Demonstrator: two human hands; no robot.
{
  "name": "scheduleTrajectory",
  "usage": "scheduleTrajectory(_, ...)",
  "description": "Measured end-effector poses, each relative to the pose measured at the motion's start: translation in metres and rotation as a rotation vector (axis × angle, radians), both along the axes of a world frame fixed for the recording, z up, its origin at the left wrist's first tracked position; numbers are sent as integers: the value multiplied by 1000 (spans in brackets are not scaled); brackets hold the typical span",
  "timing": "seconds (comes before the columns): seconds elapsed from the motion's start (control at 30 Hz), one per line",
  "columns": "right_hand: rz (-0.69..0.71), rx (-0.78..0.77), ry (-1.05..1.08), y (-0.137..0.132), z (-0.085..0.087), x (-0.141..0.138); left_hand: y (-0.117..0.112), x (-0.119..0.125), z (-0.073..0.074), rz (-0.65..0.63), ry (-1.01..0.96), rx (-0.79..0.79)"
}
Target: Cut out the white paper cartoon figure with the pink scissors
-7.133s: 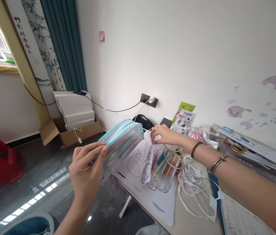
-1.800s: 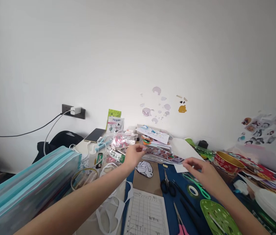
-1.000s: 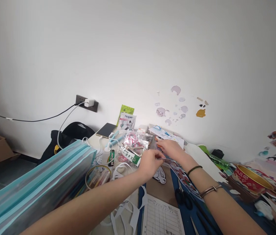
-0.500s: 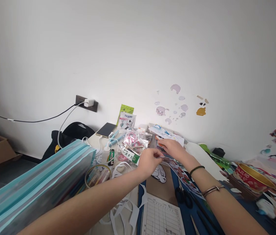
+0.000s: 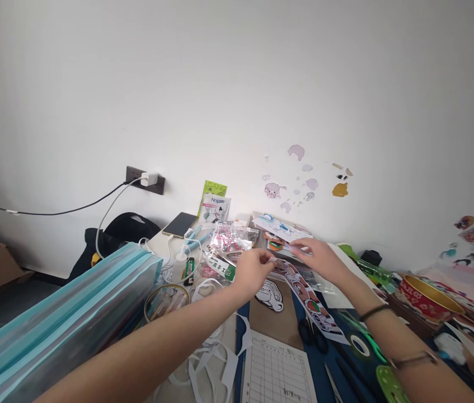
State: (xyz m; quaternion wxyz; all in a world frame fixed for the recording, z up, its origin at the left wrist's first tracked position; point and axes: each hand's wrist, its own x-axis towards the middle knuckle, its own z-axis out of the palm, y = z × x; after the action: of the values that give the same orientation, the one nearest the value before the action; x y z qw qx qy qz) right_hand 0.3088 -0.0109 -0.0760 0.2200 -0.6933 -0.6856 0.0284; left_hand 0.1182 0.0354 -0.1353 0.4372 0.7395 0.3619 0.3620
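My left hand [image 5: 253,274] is closed in a pinch at the upper end of a printed paper strip [image 5: 310,296] with cartoon pictures. The strip slants down to the right, above a pair of dark-handled scissors [image 5: 312,334]. My right hand [image 5: 318,256] is open, its fingers stretched leftward beside a white sheet with blue drawings [image 5: 281,225] and an orange-and-green cutout [image 5: 274,242]. Beneath my left wrist, a black-and-white cartoon cutout [image 5: 270,295] lies on a brown board [image 5: 276,324]. A white grid sheet [image 5: 276,369] is nearer to me.
On the left stand a blue-edged clear bag [image 5: 73,313] and a round pen holder [image 5: 166,302]. White paper scraps [image 5: 215,361] lie in front. A tape roll [image 5: 360,345] and red-gold bowl [image 5: 430,299] are on the right. Behind are a phone [image 5: 180,224] and the wall.
My right hand has moved away from my left hand, to the right, uncovering more of the strip and the tape roll. My left hand keeps its pinch. The view has shifted slightly.
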Motion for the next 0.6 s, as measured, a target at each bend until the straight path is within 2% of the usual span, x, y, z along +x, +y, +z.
scheduleTrajectory(0.13,-124,-15,223,-58,-4,16,10,2,4,40,35,-45)
scheduleTrajectory(0.2,-178,-47,318,-80,-15,23,16,5,7,47,45,-73)
scheduleTrajectory(0.27,-242,-70,403,-91,-30,32,20,8,10,47,52,-102)
scheduleTrajectory(0.4,-357,-40,639,-83,-51,50,27,11,19,48,89,-163)
scheduleTrajectory(0.5,-424,-29,799,-71,-52,55,32,10,22,40,149,-207)
scheduleTrajectory(0.6,-483,-83,896,-65,-49,54,36,10,18,72,217,-233)
